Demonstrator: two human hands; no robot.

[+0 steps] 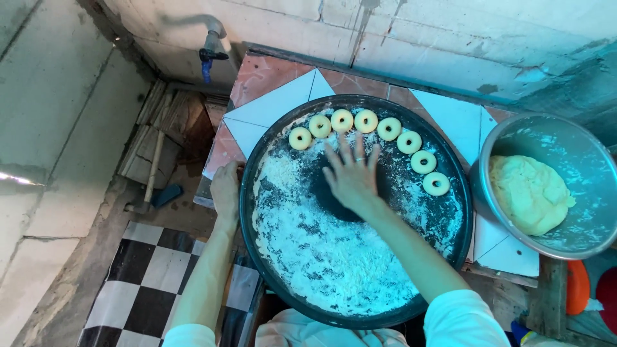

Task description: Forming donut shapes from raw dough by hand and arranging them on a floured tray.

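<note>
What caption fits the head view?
Right hand flat on floured round tray, left hand at its rim, seven dough rings arced.

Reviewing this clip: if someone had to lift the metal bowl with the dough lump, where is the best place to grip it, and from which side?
Probably by the rim of the metal bowl, at its near-left edge beside the round floured tray. The rim is thin, exposed and bare there, while the dough lump fills the middle and the far right runs out of frame. Both hands would be steadier; the right hand lies flat on the tray, the left hand at its edge.

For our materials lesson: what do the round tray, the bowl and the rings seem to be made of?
Round tray: dark, probably metal, with a thin raised rim, dusted with white flour.
Bowl: shiny steel-like metal with grey reflections.
Rings: pale, soft-looking raw dough, matte.
</note>
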